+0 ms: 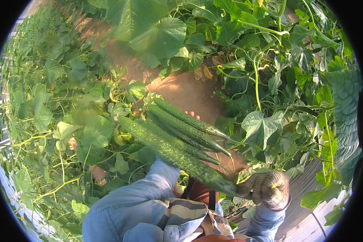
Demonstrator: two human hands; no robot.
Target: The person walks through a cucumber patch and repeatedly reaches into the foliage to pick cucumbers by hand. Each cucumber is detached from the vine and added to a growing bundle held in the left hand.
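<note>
Several long green cucumbers lie side by side across my left forearm, slanting from upper left to lower right. Bare fingertips of my left hand show just beyond the farthest cucumber; the rest of that hand is hidden under the bundle. My right hand, in a knitted glove, is closed on the lower right end of the nearest, largest cucumber. The thin stems of the other cucumbers point toward the right, above my right hand.
Leafy vines with tendrils rise at the right, and more vines spread over the left. Bare brown soil shows between them. A large leaf hangs close at the top. Grey sheeting covers ground at the lower right.
</note>
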